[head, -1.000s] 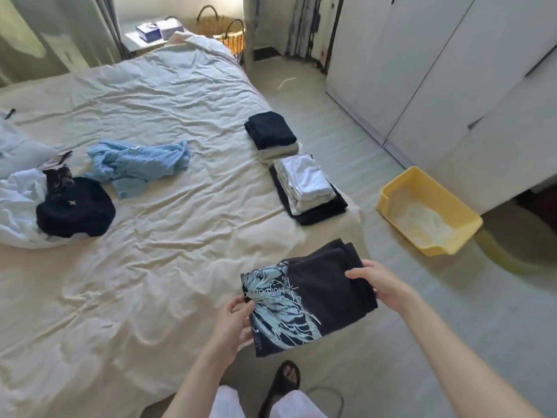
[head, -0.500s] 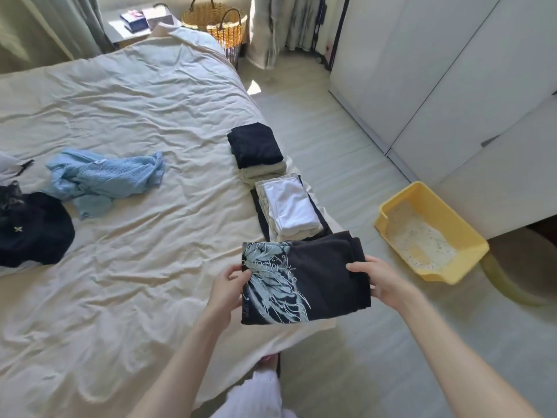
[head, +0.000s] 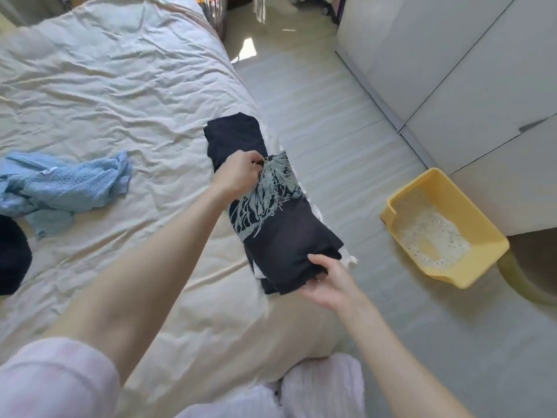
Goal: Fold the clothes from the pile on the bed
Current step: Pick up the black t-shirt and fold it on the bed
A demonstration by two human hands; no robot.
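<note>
- Both hands, left (head: pixel 238 176) and right (head: pixel 327 279), gripped opposite ends of the folded black graphic-print shirt (head: pixel 280 224), over stacked folded clothes at the cream-sheeted bed's (head: pixel 120 86) edge.
- The crumpled light-blue knit garment (head: pixel 66 185) and a dark garment (head: pixel 12 254) remained unfolded.

Black tee (head: pixel 289 236) w/ pale blue-grey print, lt blue knit top (head: pixel 69 185), cream sheet (head: pixel 120 86), yellow tray (head: pixel 488 236)

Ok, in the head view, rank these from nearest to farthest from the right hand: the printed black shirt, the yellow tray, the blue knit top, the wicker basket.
1. Printed black shirt: held by the right hand at its near end.
2. Yellow tray: on the floor, to the right.
3. Blue knit top: crumpled on the bed, far left.
4. Wicker basket: past the bed's far corner, at the top edge.
</note>
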